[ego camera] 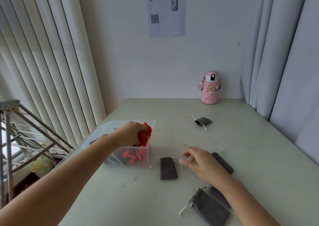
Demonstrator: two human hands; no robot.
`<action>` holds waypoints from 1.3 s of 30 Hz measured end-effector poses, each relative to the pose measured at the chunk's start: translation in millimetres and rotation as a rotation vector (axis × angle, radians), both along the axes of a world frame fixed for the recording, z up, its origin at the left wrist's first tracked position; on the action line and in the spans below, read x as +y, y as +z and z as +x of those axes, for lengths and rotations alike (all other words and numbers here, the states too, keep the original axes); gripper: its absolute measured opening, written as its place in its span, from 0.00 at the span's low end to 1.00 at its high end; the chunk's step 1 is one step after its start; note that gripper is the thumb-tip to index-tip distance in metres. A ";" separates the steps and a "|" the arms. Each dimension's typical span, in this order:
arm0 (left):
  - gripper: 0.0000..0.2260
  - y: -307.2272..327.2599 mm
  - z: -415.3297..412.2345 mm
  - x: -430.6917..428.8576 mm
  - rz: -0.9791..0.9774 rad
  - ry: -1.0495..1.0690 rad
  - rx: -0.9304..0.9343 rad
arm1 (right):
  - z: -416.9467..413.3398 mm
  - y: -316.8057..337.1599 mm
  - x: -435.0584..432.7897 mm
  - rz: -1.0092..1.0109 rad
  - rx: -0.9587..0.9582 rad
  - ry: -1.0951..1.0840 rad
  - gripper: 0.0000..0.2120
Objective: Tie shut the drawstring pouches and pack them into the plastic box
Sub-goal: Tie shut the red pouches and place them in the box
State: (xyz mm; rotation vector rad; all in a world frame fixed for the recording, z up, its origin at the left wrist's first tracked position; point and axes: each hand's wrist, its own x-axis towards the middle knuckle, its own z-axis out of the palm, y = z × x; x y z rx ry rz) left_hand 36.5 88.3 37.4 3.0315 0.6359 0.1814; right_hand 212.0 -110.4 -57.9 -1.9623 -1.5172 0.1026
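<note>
Packing seems under way: the left hand [133,133] clutches a red pouch [147,134] over the clear plastic box [110,123], at nine o'clock from a flat grey pouch [168,169]. The right hand [202,163], loosely spread and holding nothing, hovers by that pouch's cord, probably to tie it.

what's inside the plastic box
The plastic box holds a pile of red pouches; the left hand grips another red pouch at its top. The arm covers the box's left part.

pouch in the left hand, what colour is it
Bright red, clearest in the head view: the pouch gripped by the left hand at the plastic box.
</note>
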 end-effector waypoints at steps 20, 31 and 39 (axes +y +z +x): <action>0.14 9.8 6.2 12.7 -0.126 0.049 0.215 | 3.3 -4.5 3.1 0.006 0.008 -0.001 0.11; 0.16 5.4 21.4 4.5 -0.134 0.074 0.449 | 3.9 -4.3 2.5 -0.001 0.013 0.007 0.10; 0.12 -6.7 33.1 2.5 -0.178 0.109 0.558 | 4.1 -5.3 2.1 -0.019 0.000 0.005 0.11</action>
